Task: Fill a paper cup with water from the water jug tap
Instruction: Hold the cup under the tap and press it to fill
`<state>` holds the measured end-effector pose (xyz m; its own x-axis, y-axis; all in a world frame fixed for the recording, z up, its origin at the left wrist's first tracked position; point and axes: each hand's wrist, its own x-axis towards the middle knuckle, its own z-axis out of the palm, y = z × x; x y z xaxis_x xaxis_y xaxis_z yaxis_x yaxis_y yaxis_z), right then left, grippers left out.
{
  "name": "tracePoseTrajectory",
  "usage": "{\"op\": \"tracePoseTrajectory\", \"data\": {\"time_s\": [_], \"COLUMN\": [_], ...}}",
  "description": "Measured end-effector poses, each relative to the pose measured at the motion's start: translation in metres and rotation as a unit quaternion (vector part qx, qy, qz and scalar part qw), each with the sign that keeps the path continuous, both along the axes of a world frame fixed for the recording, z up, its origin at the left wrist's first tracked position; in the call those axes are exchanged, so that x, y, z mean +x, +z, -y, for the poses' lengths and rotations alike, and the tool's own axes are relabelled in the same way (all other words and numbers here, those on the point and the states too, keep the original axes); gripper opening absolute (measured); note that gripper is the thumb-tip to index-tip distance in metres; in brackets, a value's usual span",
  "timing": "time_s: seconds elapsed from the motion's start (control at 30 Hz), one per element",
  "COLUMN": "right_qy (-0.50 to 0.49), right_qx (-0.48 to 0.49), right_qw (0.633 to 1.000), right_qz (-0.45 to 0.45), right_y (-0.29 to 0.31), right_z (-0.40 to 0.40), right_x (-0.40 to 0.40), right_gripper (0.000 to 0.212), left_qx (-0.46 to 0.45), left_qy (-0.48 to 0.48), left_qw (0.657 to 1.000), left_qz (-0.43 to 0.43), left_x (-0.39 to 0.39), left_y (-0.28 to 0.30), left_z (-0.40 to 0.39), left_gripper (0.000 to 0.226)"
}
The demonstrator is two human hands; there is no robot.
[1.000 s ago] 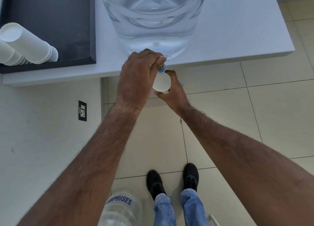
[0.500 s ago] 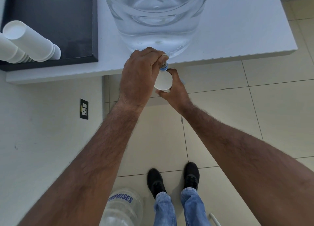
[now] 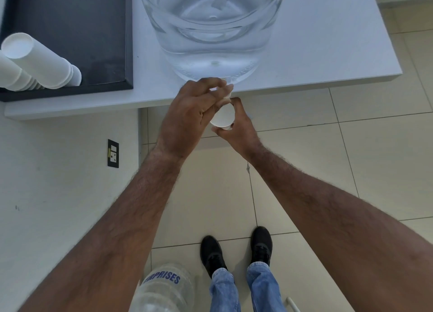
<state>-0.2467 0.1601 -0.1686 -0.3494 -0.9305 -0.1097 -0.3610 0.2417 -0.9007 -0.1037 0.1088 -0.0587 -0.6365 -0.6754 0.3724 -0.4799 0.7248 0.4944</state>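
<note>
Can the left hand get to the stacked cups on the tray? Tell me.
Probably yes: left hand is at the tap, nothing lies between it and the stacked cups on the tray, but it would have to let go.

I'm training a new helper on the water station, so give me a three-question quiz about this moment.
1. True or false: the right hand holds the paper cup below the table edge.
2. Which hand is at the tap, at the base of the water jug? A) left hand B) right hand C) neither
3. Fill in: the spare cup stacks lie on a ____ tray.

Key: 1 true; 2 A; 3 black
</note>
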Motion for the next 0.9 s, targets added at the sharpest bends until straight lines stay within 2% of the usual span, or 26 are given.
{"op": "tracePoseTrajectory", "data": {"time_s": [0.13,0.4,0.53,0.77,0.9], "right_qy": [0.005,0.011,0.021,0.029,0.008], "right_qx": [0.009,0.015,0.02,0.037,0.029], "right_qw": [1.0,1.0,1.0,0.999,0.999], "right_qz": [0.014,0.014,0.011,0.002,0.013], "right_y": [0.005,0.011,0.013,0.018,0.024], "right_z": [-0.001,-0.004,-0.01,-0.037,-0.054], "right_x": [0.0,-0.002,-0.005,-0.017,-0.027], "right_gripper": [0.062,0.066,0.066,0.071,0.071], "left_qx": [0.0,0.061,0.075,0.099,0.133], "left_qy": [0.002,0.053,0.093,0.122,0.138], "left_qw": [1.0,0.997,0.992,0.987,0.979], "left_qz": [0.008,-0.009,-0.04,-0.043,-0.074], "left_x": [0.004,0.003,-0.002,-0.005,-0.008], "left_y": [-0.005,-0.01,-0.011,-0.013,-0.013], "left_z": [-0.004,-0.016,-0.023,-0.03,-0.035], "left_gripper": [0.034,0.042,0.04,0.04,0.037]}}
